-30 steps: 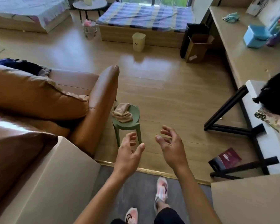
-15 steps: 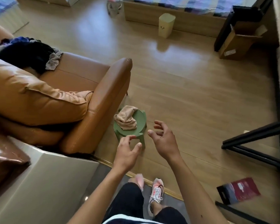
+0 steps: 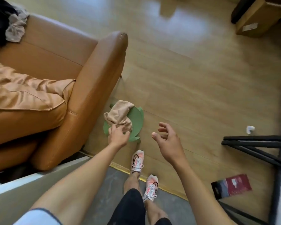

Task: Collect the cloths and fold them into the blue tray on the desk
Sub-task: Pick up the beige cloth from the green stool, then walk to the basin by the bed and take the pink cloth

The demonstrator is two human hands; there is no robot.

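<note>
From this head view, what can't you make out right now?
- Blue tray and desk: outside the frame.
- Left hand grip on the tan cloth: fingertips buried in folds, closure unclear.
- Green stool: legs hidden under its seat.
- Grey cloth on the sofa: partly cut off by the edge.

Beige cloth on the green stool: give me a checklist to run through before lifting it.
1. Left hand on the beige cloth: ok, fingers at its near edge.
2. Grip closed on fabric: cannot tell, fingertips partly hidden.
3. Right hand free to help: ok, open and empty above the floor.
4. Cloth clear of the sofa arm: ok, it lies on the green stool only.
5. Blue tray in sight: not ok, out of view.
6. Other cloths to collect: ok, a grey one lies on the sofa.
</note>
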